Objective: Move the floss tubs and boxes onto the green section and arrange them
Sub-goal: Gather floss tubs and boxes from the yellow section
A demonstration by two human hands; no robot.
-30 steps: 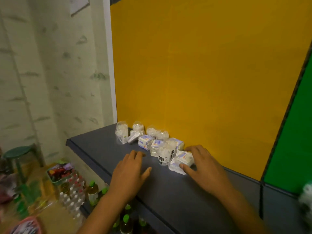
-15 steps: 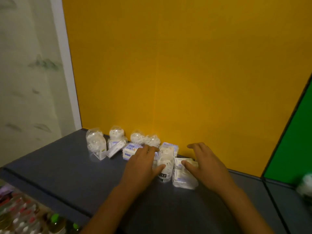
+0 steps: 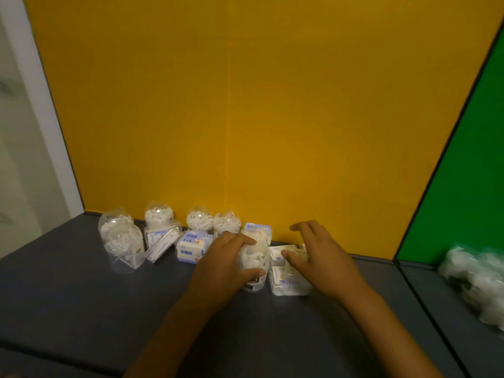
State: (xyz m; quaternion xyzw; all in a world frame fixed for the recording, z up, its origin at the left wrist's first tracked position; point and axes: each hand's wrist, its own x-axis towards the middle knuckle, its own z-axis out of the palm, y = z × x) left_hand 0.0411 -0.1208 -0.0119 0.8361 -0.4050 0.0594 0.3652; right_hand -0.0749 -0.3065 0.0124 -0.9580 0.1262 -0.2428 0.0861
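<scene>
My left hand (image 3: 226, 266) hides part of the tub (image 3: 253, 264) I hold — its label is too blurry to read. The white pile (image 3: 474, 279) on the right is blurry and cut off.

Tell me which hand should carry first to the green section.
Probably the right hand: it rests on the floss boxes nearest the green section. The left hand grips a tub farther away.
</scene>
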